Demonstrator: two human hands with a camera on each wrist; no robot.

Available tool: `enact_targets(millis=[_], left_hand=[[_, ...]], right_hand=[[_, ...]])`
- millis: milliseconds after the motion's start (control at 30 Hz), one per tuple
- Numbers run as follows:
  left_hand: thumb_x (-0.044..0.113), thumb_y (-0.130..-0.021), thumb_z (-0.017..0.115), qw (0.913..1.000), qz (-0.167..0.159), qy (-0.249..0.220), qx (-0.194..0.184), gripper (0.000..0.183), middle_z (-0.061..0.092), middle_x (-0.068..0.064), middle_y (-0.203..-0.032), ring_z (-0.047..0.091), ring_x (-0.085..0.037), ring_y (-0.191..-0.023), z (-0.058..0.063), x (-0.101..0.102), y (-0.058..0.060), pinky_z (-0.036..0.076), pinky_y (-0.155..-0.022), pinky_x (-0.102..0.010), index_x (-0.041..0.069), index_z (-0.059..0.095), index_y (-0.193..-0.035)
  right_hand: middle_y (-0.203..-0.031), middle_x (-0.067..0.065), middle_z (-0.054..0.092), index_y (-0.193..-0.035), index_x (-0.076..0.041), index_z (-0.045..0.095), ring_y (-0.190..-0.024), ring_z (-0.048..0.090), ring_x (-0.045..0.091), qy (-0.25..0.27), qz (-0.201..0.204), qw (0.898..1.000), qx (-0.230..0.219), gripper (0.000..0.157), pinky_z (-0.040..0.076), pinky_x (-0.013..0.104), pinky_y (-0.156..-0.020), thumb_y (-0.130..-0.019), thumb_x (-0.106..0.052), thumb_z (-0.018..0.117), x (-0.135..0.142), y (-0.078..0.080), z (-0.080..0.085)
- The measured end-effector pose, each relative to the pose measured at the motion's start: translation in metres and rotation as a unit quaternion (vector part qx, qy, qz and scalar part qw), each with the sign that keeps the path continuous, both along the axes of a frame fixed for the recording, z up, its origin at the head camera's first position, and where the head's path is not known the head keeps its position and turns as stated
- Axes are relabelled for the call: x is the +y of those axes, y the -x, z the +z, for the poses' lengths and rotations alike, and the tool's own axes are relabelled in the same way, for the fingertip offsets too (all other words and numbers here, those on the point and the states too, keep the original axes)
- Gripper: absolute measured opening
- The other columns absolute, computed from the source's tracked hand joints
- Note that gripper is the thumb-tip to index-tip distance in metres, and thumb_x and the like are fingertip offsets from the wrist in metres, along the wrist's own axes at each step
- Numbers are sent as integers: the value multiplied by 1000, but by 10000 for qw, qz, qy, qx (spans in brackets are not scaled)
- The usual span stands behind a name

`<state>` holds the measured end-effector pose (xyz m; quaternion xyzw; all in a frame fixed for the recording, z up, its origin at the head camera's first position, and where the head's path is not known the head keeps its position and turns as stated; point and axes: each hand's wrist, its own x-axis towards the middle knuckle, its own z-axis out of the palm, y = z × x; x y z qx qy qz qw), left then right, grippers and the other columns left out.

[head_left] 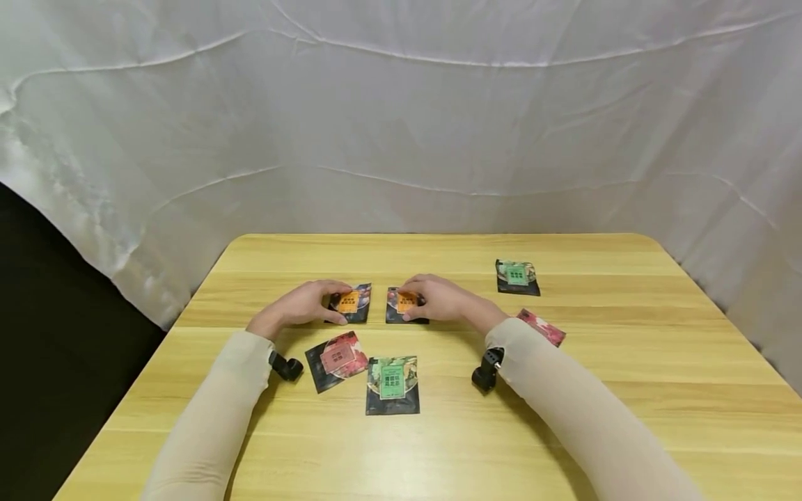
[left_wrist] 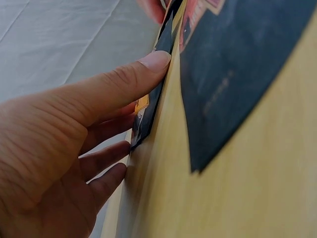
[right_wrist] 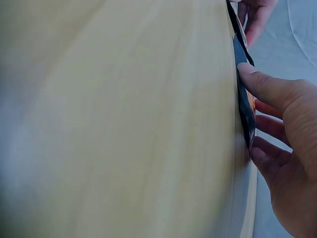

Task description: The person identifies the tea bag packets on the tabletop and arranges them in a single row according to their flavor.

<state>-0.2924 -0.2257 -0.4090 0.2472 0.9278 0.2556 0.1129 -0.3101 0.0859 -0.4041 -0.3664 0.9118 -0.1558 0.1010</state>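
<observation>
Two dark packets with orange labels lie side by side on the wooden table point(head_left: 438, 431). My left hand point(head_left: 303, 304) rests at the outer edge of the left orange-label packet point(head_left: 357, 303); in the left wrist view its thumb point(left_wrist: 157, 61) touches the packet's near edge, with the other fingers spread at its side. My right hand point(head_left: 447, 300) lies over the outer part of the right orange-label packet point(head_left: 404, 306). Its thumb point(right_wrist: 247, 68) touches that packet's near edge in the right wrist view, and its fingertips meet the side. Both packets appear to lie flat.
Nearer to me lie a red-label packet point(head_left: 338, 358), tilted, and a green-label packet point(head_left: 392, 386). A red packet point(head_left: 544, 327) is partly hidden behind the right forearm. Another green-label packet point(head_left: 517, 277) lies at the back right. A pale curtain point(head_left: 401, 125) hangs behind the table.
</observation>
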Motion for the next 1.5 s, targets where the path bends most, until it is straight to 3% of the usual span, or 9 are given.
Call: enact_targets(millis=[267, 933, 1500], left_hand=[[48, -85, 73, 9995, 252, 172, -37, 70, 49, -12, -144, 46, -32, -129, -1, 1, -3, 37, -106, -52, 12, 54, -142], [46, -83, 76, 9995, 38, 240, 177, 74, 47, -16, -145, 42, -36, -133, 1, 6, -1, 36, -107, -53, 8, 52, -142], [43, -83, 77, 9987, 68, 425, 288, 75, 47, -18, -144, 42, -36, -132, 2, 5, -1, 35, -108, -52, 4, 51, -142]], right_hand=[[-146, 8, 46, -145, -13, 49, -135, 40, 26, -61, 115, 9999, 37, 65, 33, 41, -112, -93, -47, 65, -19, 0, -3], [-143, 6, 48, -142, -14, 53, -130, 43, 25, -22, -144, 9999, 86, 71, 35, 39, -109, -86, -54, 70, -38, 2, -1], [-142, 5, 50, -141, -15, 55, -130, 44, 24, -38, -195, 9996, 223, 71, 35, 38, -110, -85, -56, 70, -47, 0, -3]])
